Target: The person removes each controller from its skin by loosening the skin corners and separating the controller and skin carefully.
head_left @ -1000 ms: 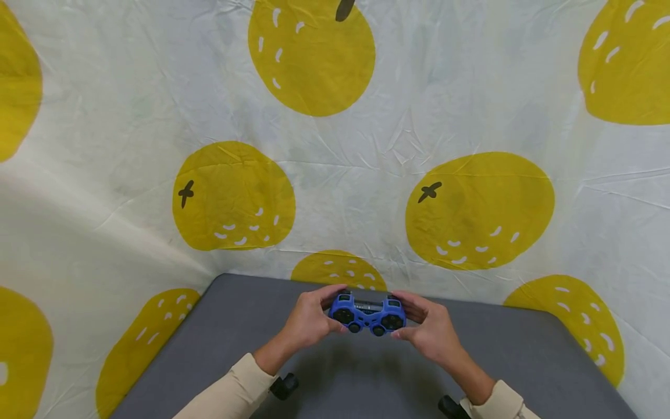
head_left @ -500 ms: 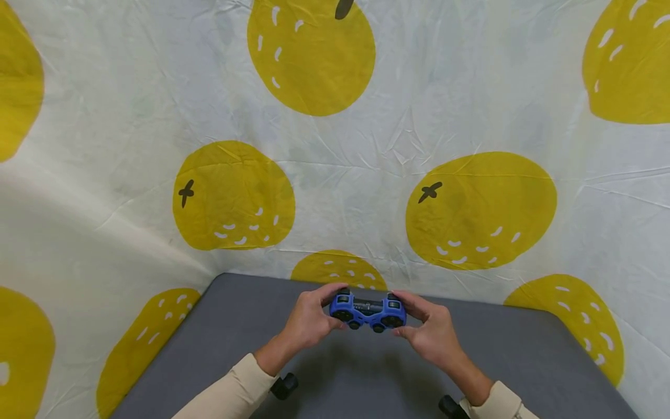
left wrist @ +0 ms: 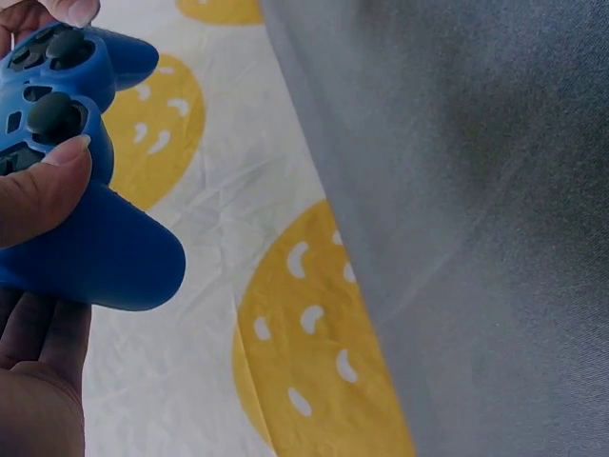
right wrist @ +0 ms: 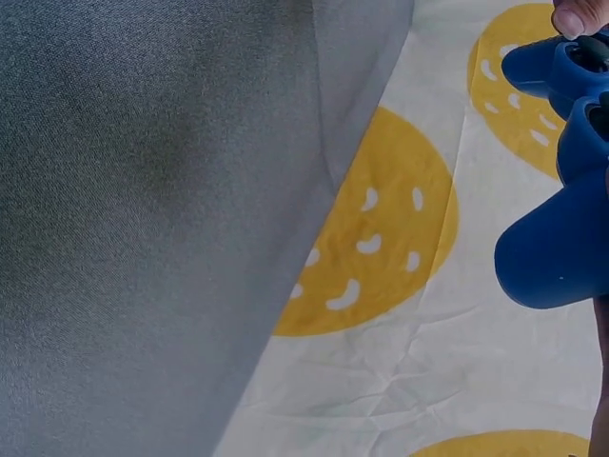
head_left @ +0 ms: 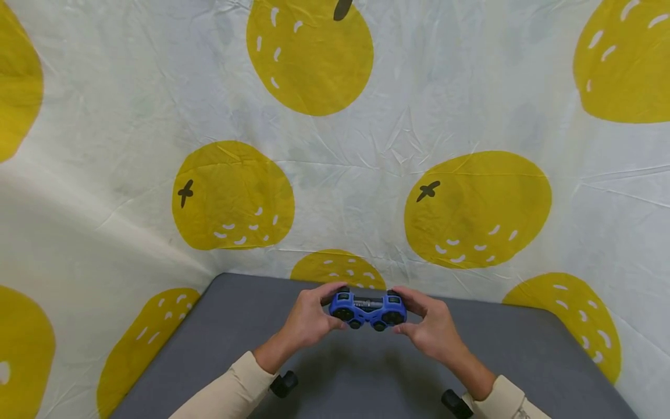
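Observation:
A blue game controller [head_left: 368, 311] with black thumbsticks and buttons is held up above the far part of the grey table, between both hands. My left hand [head_left: 309, 317] grips its left end; in the left wrist view the thumb [left wrist: 49, 190] lies beside a thumbstick [left wrist: 55, 116] while fingers curl beneath the handle [left wrist: 114, 252]. On the other end, my right hand [head_left: 431, 326] holds the controller, thumb at the near side and fingers over the far edge. The right wrist view catches just part of the controller [right wrist: 557, 248], and most of the right hand falls outside it.
The grey table [head_left: 251, 384] spreads below the hands, its far edge meeting a white cloth [head_left: 350, 198] printed with large yellow fruits. That cloth also hangs along the left and right sides. A black wrist camera [head_left: 284, 384] sits by the left sleeve, another camera [head_left: 456, 403] by the right.
The controller tilts slightly, its thumbstick side turning a little away from the head view compared with a second ago. Both hands keep their hold in nearly the same place.

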`<state>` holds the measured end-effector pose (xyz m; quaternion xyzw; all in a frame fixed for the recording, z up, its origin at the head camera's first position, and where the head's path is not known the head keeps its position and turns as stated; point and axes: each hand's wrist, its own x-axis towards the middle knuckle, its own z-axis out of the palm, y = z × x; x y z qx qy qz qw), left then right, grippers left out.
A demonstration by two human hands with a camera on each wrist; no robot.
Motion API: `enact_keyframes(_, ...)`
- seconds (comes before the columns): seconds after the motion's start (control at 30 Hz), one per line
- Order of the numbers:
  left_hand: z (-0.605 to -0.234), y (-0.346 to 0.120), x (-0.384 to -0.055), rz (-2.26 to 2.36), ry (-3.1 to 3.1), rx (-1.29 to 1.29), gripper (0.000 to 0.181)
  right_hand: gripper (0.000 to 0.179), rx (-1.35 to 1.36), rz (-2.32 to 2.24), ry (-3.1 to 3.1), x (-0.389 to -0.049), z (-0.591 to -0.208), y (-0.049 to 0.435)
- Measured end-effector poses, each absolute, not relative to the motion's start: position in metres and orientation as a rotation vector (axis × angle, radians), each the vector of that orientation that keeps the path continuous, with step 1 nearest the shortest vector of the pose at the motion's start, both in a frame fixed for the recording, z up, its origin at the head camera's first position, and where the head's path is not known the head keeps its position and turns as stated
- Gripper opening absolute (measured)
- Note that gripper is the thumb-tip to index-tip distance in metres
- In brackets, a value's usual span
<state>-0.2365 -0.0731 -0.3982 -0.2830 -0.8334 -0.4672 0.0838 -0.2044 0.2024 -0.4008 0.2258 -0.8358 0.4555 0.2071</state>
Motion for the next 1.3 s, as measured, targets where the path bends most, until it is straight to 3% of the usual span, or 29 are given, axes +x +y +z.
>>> enact_keyframes(0.47, -0.3941, -0.0754, -0.2373, -1.522, -2.453, -0.837, 0.072, 0.074, 0.663, 1.225, -2.346, -0.2066, -0.3944, 0.2034)
enact_keyframes(1.3, -0.3966, -0.0761, -0.2372, -1.386, -2.418, -0.882, 0.072, 0.068, 0.459, 1.253, -2.479, -0.2036, -0.3929, 0.2005)
